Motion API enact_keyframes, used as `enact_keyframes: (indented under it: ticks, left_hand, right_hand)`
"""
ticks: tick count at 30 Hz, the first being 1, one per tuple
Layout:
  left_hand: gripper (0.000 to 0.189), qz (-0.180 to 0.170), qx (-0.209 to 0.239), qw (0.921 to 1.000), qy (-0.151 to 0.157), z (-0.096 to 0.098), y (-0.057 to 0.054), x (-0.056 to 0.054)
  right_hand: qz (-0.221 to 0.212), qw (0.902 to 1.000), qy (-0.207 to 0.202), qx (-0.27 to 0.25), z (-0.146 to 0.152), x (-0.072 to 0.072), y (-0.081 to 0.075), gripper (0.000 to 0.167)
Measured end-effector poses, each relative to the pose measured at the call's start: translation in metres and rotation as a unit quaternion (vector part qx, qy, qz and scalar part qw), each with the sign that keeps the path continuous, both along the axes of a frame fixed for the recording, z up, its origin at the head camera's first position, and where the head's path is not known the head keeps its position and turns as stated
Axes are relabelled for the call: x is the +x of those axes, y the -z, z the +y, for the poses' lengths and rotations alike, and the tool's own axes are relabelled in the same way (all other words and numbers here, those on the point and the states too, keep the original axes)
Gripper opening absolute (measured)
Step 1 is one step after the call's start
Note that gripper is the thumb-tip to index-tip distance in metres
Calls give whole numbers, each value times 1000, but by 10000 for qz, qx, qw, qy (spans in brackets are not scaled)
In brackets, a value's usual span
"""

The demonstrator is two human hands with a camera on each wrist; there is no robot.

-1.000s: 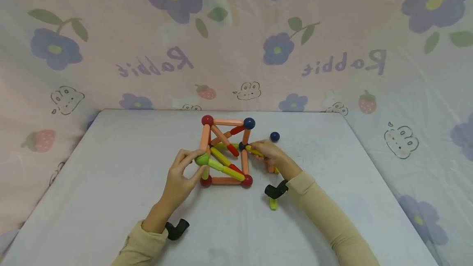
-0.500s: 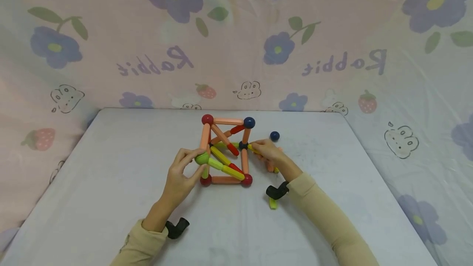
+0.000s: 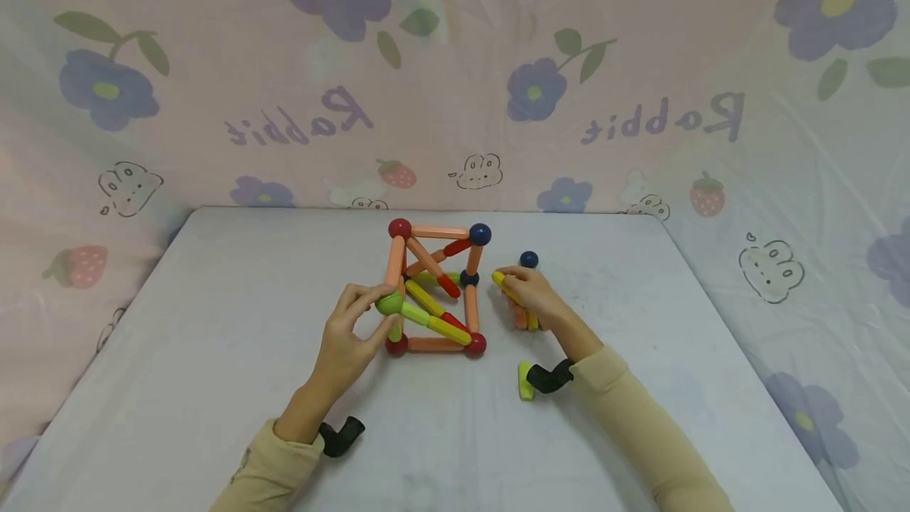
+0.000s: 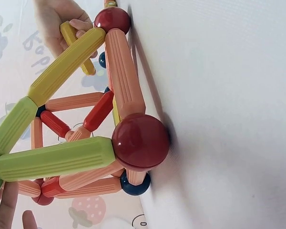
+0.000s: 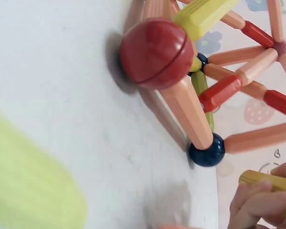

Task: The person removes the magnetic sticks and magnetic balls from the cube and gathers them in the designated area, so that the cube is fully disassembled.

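Observation:
A frame of magnetic rods and balls stands on the white table, with red balls (image 3: 475,345) at its front corners and a dark blue ball (image 3: 479,235) at the top right. My left hand (image 3: 343,342) pinches a green ball (image 3: 389,304) on its left side. From that ball a light green rod (image 4: 57,159) leads to a red ball (image 4: 140,141), and a green and a yellow rod (image 4: 66,67) lead to another. Right of the frame, my right hand (image 3: 540,297) pinches a loose yellow rod (image 5: 264,179), its tip pointing toward the lower dark blue ball (image 5: 207,150), apart from it.
Beyond my right hand sits a loose dark blue ball (image 3: 528,259). Loose orange rods (image 3: 521,319) lie below that hand, partly hidden. A light green rod (image 3: 524,380) rests nearer me, beside the black wrist mount (image 3: 550,377). A printed curtain (image 3: 455,62) hangs behind the table.
My right hand has drawn back to the right with the yellow rod, whose tip was at the lower dark blue ball. My left hand stays on the green ball.

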State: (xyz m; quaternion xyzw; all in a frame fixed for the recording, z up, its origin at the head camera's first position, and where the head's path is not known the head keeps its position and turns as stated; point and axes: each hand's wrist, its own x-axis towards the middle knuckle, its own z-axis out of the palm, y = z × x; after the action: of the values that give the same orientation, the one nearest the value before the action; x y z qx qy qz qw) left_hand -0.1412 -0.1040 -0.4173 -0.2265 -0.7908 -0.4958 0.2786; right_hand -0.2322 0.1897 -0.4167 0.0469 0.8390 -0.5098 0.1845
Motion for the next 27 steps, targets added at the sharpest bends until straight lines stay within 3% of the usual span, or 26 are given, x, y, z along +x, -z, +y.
enact_keyframes:
  ticks: [15,27]
  left_hand:
    - [47,-2,55,10000,31,0,2,-1]
    - [47,-34,48,10000,2,0,1,-1]
  right_hand:
    - [262,9968,556,506,44,7,0,48]
    - [445,9925,478,1038,71,9,13,46]
